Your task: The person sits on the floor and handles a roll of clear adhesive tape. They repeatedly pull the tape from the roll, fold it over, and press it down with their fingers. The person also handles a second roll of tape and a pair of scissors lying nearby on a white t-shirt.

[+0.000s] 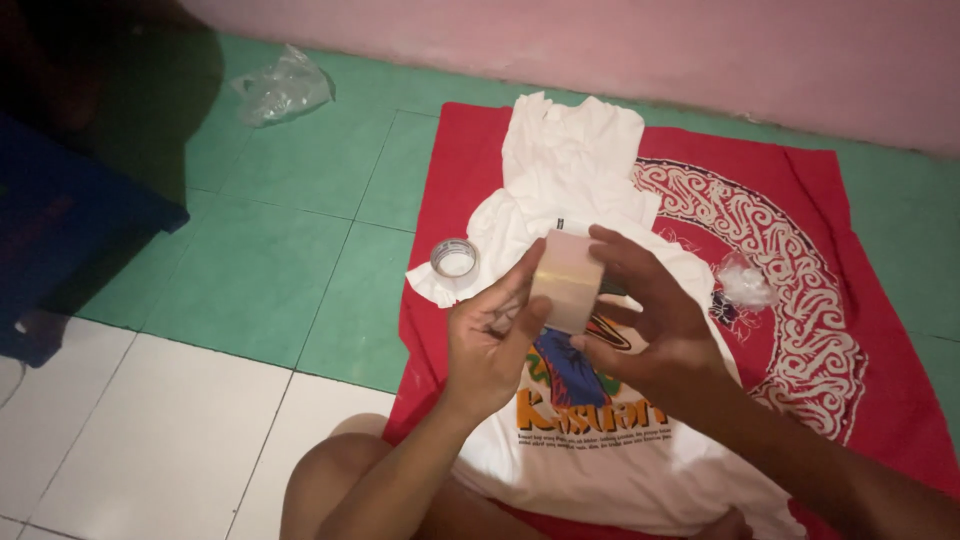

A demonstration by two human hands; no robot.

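From the head camera, your left hand (490, 340) and right hand (650, 320) each have a closed grip on the pale roll (567, 280), raised above the white T-shirt (570, 170). It looks light and stiff; hold its flat ends. Open floor (280, 260) lies left, beyond the tape roll (454, 260).

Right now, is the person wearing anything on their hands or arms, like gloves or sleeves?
No. The left hand and the right hand are both bare: no gloves, rings, watch or bracelets show. Both forearms are uncovered too, with no sleeves in view as far as the picture reaches.
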